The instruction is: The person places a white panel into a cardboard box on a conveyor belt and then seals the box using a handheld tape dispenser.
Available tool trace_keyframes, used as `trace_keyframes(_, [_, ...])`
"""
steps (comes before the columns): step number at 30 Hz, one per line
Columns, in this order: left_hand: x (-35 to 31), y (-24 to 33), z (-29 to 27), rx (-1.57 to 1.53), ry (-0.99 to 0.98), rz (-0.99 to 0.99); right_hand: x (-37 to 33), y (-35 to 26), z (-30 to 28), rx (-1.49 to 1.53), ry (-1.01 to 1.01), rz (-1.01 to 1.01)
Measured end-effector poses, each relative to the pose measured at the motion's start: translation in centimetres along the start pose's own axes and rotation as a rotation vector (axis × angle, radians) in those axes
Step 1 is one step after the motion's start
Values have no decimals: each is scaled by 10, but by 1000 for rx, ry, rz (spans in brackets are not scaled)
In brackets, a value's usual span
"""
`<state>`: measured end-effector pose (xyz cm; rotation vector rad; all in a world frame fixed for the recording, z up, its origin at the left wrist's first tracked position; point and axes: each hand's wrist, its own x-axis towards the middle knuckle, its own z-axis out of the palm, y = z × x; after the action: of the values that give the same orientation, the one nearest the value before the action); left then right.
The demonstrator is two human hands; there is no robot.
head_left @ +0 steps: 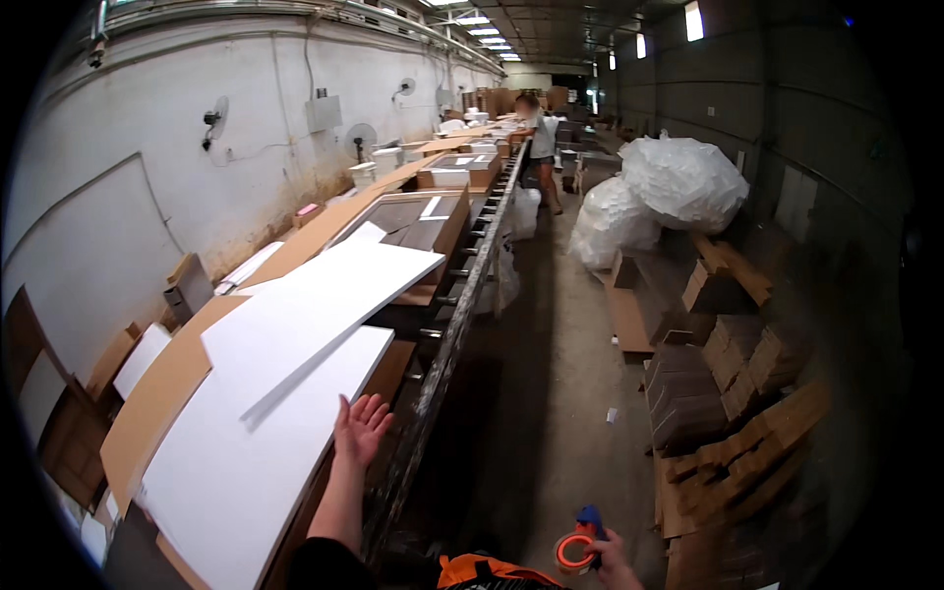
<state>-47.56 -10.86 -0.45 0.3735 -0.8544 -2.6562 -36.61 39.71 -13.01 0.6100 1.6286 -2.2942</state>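
My left hand (362, 428) is open, palm up and fingers spread, over the right edge of a large white sheet (246, 452); whether it touches the sheet I cannot tell. A second white sheet (315, 295) lies askew across the far part of the first. Both rest on brown cardboard (147, 433) along the roller conveyor (442, 379). Low on the right, my right hand (615, 560) is closed around a tape dispenser with a blue head (589, 516) and an orange-rimmed roll (574, 553). It hangs over the aisle, apart from the sheets.
Farther along the conveyor lie open cardboard boxes (457, 172). A person (541, 147) stands beside it in the distance. Right of the aisle are big white plastic-wrapped bundles (678, 182) and stacks of folded cardboard (698, 403). Boards (143, 359) lean near the left wall.
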Motion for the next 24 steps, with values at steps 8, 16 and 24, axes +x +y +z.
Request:
trace_keyframes(8, [232,-51,60,-134,249,-36,91,-79,-21,52,227,-115])
trace_keyframes(16, [370,-36,41,-190,479,219,250,-83,-65,436,285,77])
trace_keyframes(24, [386,43,-38,-352,595,649,460,-171,-1,248,348,49])
